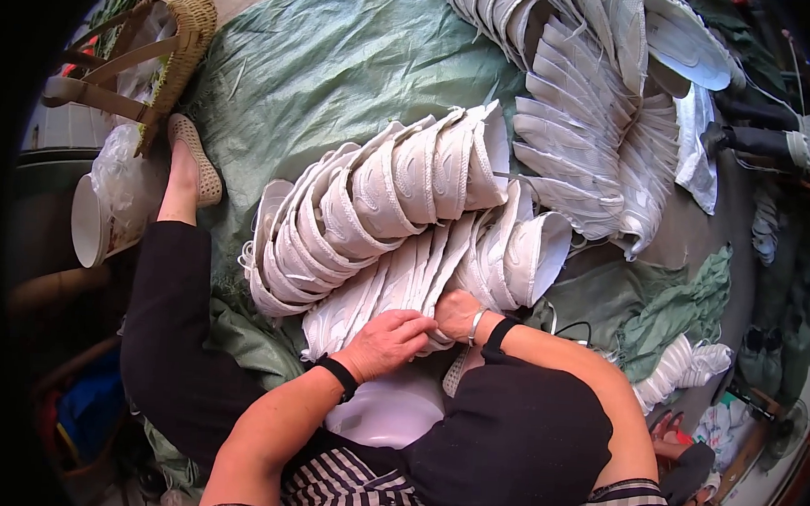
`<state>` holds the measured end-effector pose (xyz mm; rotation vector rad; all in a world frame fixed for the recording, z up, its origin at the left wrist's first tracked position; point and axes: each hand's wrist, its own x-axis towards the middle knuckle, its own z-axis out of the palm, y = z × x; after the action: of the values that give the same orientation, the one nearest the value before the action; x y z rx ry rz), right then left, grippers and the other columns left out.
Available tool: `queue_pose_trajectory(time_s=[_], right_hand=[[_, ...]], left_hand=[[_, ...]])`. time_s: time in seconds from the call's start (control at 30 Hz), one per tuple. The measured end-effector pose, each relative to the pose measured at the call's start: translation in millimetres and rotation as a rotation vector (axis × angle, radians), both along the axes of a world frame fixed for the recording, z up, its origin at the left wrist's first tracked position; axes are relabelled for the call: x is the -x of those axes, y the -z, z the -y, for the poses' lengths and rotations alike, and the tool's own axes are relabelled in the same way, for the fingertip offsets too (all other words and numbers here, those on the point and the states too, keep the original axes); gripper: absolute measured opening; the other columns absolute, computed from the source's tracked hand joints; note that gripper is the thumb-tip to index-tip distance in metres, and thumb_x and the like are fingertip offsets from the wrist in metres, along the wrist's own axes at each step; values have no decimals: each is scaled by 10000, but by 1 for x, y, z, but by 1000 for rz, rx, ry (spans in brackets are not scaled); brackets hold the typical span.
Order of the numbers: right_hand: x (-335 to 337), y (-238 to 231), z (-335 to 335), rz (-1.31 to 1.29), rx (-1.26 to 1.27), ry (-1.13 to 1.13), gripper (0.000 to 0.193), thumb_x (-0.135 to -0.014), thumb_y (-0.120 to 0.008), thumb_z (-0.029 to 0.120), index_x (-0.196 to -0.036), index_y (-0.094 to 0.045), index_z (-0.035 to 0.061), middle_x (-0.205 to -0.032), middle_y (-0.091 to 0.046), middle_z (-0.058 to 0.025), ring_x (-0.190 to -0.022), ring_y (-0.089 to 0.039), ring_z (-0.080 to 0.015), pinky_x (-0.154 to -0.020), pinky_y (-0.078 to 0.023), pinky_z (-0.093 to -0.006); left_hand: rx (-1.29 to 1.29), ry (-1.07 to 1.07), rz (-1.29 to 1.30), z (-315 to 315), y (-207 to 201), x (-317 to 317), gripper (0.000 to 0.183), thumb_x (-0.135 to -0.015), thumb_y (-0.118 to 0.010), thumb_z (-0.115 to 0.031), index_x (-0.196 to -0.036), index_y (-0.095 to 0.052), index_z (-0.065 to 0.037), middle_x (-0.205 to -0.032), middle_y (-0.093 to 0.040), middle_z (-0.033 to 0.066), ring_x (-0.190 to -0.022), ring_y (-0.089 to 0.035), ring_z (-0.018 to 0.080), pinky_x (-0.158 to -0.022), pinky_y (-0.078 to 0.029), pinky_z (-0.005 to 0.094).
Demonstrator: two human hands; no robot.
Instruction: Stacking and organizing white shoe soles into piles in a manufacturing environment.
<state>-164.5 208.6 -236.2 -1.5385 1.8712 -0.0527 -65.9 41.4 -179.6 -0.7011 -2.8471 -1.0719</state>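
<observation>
Two nested stacks of off-white shoe uppers lie in front of me on a green woven sheet (342,57). The upper stack (385,192) curves from lower left to upper right. Against its near side rests the lower stack of uppers (390,284), whose right end opens toward the right. My left hand (386,344), with a black band at the wrist, has its fingers curled on the near edge of the lower stack. Right beside it, my right hand (459,317), wearing a bracelet, is closed on the same edge. Its fingertips are partly hidden among the uppers.
More shoe uppers (577,125) lie fanned out at the far right. A wicker basket chair (182,49) and a white bucket (91,218) stand at the left. Near my right knee are crumpled green sheeting (686,304) and a bundle of white uppers (683,368). Other people sit at the right edge.
</observation>
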Motion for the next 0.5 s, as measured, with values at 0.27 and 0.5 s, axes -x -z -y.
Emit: queue_pose_trajectory(time_s=[0.27,0.5], right_hand=[[22,-40,1,-107,-69,133,85,-761,-485,106,-795,-534,45,-757,-596,-125,-707,-628,-255,-571,-508,-337],[29,-33,0,-11,-31,253,109,-744,-486,74,-835,-533,35,-715,-581,-124,-685,-619,-279,-550,-500,-385]], left_hand=[[-40,-3,-3,9,4,3,240,-596,-572,-110,-835,-569,-84,-1055,-542,13,-963,-515,192,-822,-443,293],[15,28,32,9,0,3,234,-623,-561,-136,-851,-558,-83,-1072,-535,15,-971,-525,183,-844,-430,280]])
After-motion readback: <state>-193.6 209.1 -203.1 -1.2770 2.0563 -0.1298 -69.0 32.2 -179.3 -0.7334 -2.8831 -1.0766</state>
